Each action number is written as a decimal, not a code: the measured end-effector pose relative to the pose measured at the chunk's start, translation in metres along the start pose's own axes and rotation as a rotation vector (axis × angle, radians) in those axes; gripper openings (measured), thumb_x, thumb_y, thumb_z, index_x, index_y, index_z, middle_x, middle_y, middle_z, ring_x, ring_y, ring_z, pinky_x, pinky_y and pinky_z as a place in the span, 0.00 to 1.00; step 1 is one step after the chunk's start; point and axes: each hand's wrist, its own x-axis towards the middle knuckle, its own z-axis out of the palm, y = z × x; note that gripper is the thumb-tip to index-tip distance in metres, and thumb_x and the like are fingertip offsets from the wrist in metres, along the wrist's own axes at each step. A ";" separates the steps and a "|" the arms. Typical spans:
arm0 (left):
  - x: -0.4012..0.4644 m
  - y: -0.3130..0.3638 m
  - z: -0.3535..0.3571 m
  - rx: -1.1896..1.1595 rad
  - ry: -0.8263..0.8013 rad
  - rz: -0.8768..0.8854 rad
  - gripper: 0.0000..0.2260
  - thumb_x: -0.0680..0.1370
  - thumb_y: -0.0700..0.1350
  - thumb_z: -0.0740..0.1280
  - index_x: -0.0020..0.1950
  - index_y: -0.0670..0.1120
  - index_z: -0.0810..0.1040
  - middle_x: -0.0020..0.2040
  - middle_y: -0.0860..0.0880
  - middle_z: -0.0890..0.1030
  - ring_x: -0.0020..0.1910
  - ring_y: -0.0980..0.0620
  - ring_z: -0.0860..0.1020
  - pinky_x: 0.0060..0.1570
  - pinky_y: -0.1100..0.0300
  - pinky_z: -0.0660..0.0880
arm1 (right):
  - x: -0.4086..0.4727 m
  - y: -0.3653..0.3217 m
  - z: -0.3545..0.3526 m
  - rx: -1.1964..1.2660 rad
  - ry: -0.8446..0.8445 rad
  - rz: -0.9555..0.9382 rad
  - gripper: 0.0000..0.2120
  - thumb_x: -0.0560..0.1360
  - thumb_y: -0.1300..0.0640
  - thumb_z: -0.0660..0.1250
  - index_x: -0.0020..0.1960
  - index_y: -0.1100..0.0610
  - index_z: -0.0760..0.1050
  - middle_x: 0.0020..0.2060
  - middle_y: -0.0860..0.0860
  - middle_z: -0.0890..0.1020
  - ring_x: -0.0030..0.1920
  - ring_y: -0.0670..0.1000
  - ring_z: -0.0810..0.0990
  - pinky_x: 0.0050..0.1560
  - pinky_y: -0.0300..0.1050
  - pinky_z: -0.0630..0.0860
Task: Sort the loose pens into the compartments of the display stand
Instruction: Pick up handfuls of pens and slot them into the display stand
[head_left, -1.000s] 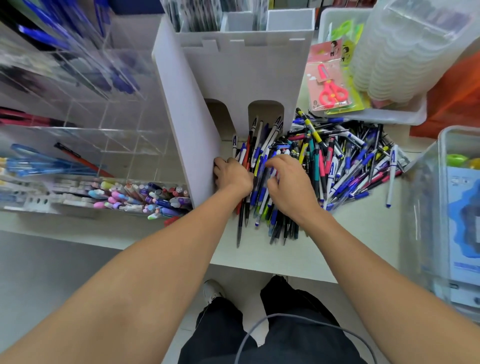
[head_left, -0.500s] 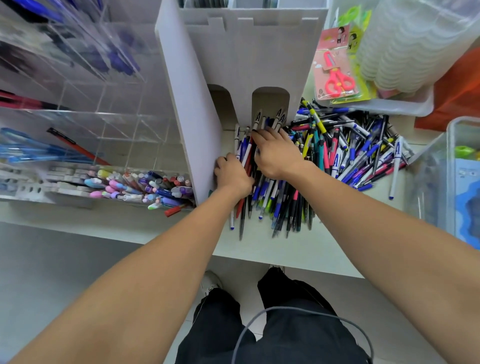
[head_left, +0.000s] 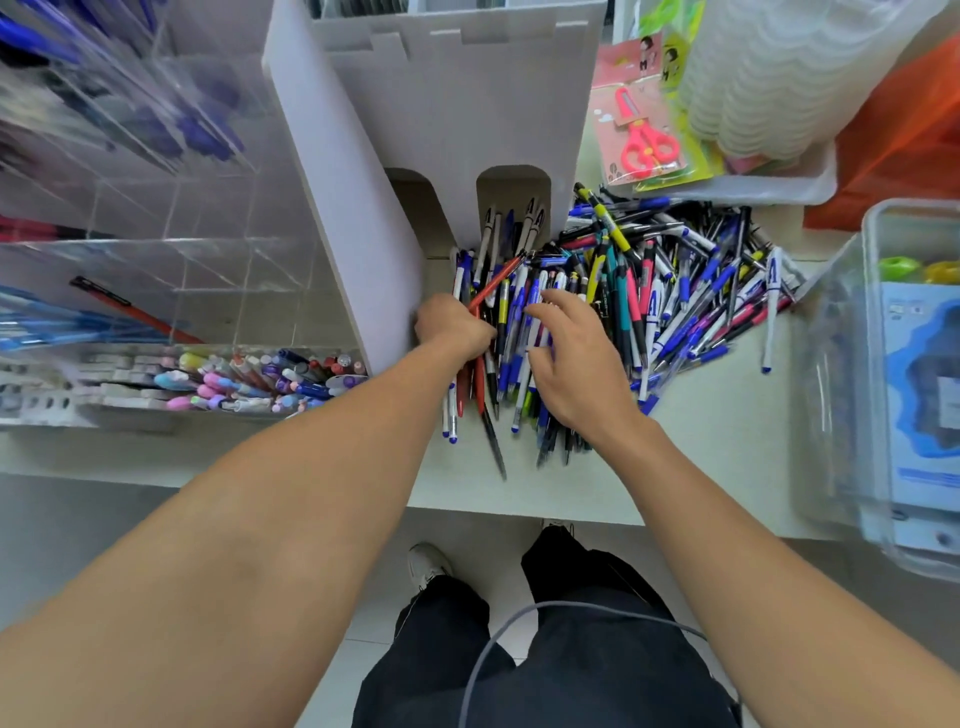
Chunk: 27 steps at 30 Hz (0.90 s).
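A big heap of loose pens, blue, white, black, red and yellow, covers the counter in front of a white cardboard stand. To the left stands the clear acrylic display stand; its lowest compartment holds several pastel pens, and a higher one holds a single red pen. My left hand sits against the cardboard stand's side wall and grips a red pen that slants up to the right. My right hand lies over the heap's near left part with loosely bent fingers touching the pens.
A packet of red scissors lies behind the heap beside a white tub of stacked plastic trays. An orange bag is at far right. A clear bin stands at the right. The counter's front edge runs just below my wrists.
My right hand has pulled back from the heap's far end toward me. My left hand now holds a red pen slanting up out of the heap.
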 end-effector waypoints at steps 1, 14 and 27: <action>-0.002 0.001 -0.001 0.013 -0.001 -0.004 0.08 0.73 0.44 0.76 0.46 0.43 0.80 0.37 0.48 0.77 0.41 0.50 0.81 0.39 0.59 0.77 | -0.001 0.002 -0.001 0.006 -0.002 0.007 0.21 0.78 0.65 0.62 0.71 0.61 0.73 0.72 0.55 0.70 0.74 0.53 0.65 0.70 0.50 0.68; -0.022 -0.014 -0.017 -0.156 -0.045 -0.056 0.07 0.73 0.41 0.73 0.45 0.43 0.76 0.40 0.47 0.78 0.33 0.52 0.77 0.26 0.62 0.69 | -0.012 -0.012 0.001 -0.013 0.000 0.028 0.13 0.79 0.59 0.64 0.62 0.58 0.79 0.57 0.52 0.80 0.59 0.52 0.76 0.58 0.47 0.75; -0.057 -0.037 -0.033 -0.301 -0.250 0.150 0.10 0.69 0.38 0.74 0.44 0.43 0.74 0.38 0.42 0.79 0.35 0.44 0.81 0.40 0.45 0.84 | -0.025 -0.033 0.009 0.772 0.137 0.370 0.06 0.79 0.54 0.68 0.55 0.51 0.79 0.48 0.48 0.83 0.50 0.50 0.83 0.52 0.53 0.82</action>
